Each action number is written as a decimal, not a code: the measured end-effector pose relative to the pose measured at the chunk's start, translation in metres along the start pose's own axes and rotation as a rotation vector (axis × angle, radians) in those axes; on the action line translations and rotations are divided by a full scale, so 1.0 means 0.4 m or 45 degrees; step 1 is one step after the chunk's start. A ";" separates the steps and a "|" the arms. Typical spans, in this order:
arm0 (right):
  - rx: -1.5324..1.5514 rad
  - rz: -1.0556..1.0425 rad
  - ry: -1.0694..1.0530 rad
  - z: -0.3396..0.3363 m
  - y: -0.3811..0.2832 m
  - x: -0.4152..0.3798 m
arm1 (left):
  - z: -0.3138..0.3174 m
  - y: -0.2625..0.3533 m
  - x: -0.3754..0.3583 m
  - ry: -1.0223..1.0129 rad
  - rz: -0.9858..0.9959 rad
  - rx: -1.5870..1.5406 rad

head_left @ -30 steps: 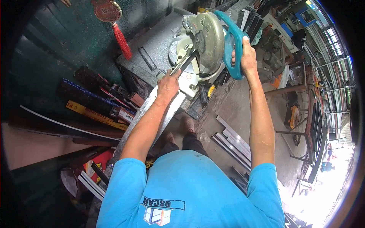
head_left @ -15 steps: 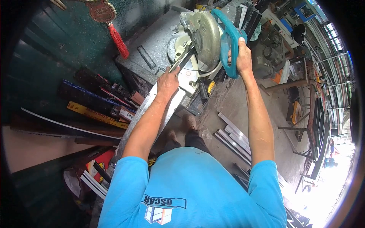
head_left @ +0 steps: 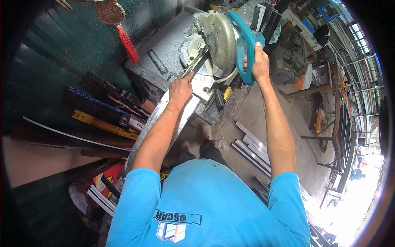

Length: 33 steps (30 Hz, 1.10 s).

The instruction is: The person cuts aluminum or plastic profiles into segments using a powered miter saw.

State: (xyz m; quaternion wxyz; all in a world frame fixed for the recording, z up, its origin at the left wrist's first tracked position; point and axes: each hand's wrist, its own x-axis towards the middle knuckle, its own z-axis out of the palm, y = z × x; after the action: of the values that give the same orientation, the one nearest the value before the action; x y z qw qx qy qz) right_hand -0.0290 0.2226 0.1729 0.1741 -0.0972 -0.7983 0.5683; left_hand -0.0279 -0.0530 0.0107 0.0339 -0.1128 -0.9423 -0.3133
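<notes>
Two bare hands work at a miter saw, seen from above over the person's own shoulders. Right hand is closed in a firm grip around the saw's teal handle, fingers wrapped through the loop. Left hand lies palm down, pressing on a long silvery metal strip; its fingers are curled over the strip's far end, just beside the saw's pale base. This strip runs from the saw back toward the person, slanting down along the left forearm. A thin dark bar leans from near the left fingertips up under the round grey blade guard.

Saw and strip rest on a speckled grey workbench, the saw near its right edge. A yellow tape measure sits at that edge, just below the saw.

Left of the bench, dark and wrapped lengths are stacked; one white end label shows the letters "FINE", cut off. A red tassel ornament hangs above the bench's left corner. Pale metal bars lie on the concrete floor to the right of the person's shoes. Printed on the blue T-shirt, upside down from this view, is "OSCAR" above a small logo.
</notes>
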 end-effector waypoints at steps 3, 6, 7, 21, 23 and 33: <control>-0.012 -0.007 -0.021 -0.001 0.013 0.001 | 0.004 -0.003 0.000 0.017 0.009 0.014; 0.017 -0.016 -0.024 -0.001 0.016 0.000 | 0.009 -0.007 0.001 0.035 0.019 0.018; 0.021 -0.017 -0.025 0.000 0.015 -0.001 | 0.009 -0.007 0.001 0.034 0.020 0.006; 0.025 -0.061 0.012 0.012 0.063 -0.015 | -0.003 0.002 0.000 0.011 0.003 0.009; 0.048 -0.053 0.028 0.015 0.086 -0.022 | -0.007 0.006 -0.004 -0.006 -0.003 0.005; 0.049 0.155 -0.109 -0.024 -0.024 0.073 | -0.001 0.005 -0.005 0.000 -0.060 0.029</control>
State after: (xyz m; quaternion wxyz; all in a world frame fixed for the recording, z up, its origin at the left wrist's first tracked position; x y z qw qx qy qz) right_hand -0.0517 0.2382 0.1896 0.1067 -0.1177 -0.7866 0.5966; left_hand -0.0254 -0.0522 0.0117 0.0277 -0.0902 -0.9483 -0.3031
